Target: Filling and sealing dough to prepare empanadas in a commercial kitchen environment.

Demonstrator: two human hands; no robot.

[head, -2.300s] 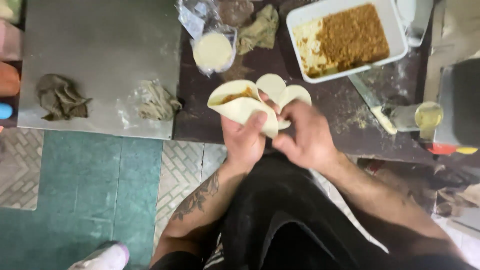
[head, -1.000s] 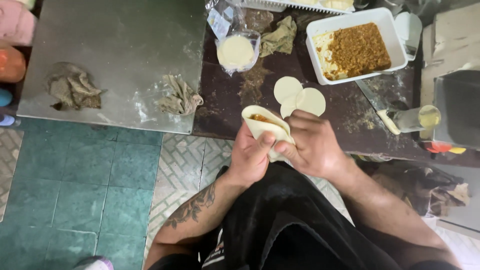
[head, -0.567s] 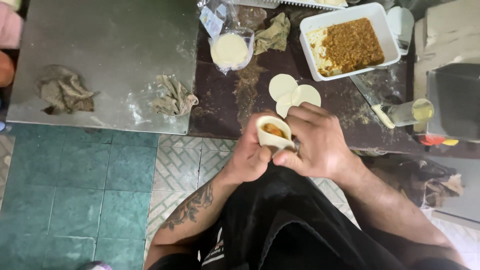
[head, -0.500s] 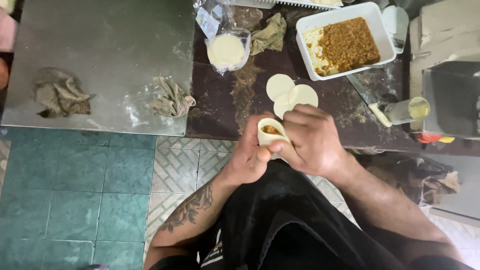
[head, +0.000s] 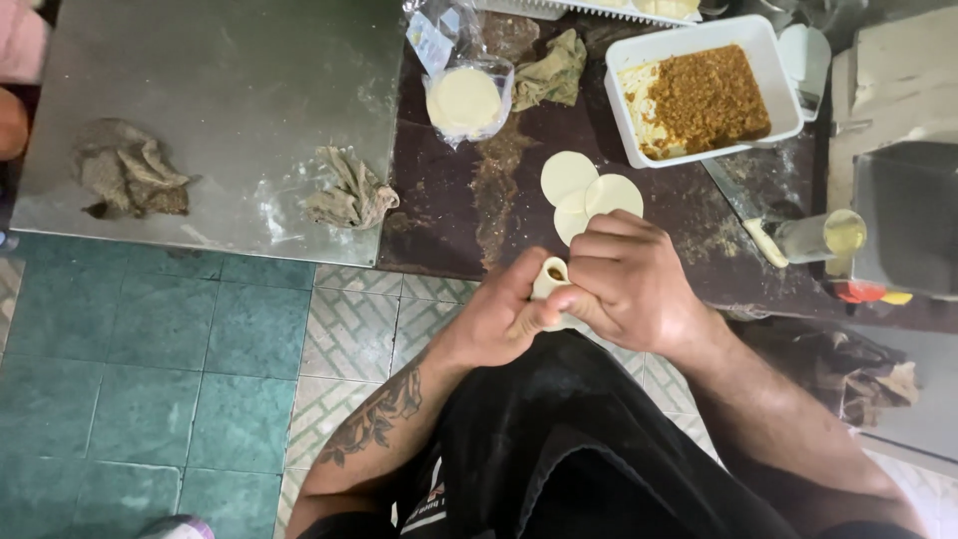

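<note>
1. Pale dough wrapper (head: pixel 550 284) with brown filling sat pinched between both hands, just below the dark table (head: pixel 449 215) edge.
2. Left hand (head: pixel 496 321) fingers curled tight under it.
3. Right hand (head: pixel 629 284) fingers pressed together over its side.
4. Most of the wrapper was hidden by fingers.
5. Loose wrappers (head: pixel 584 195) lay on the table, just above the hands.
</note>
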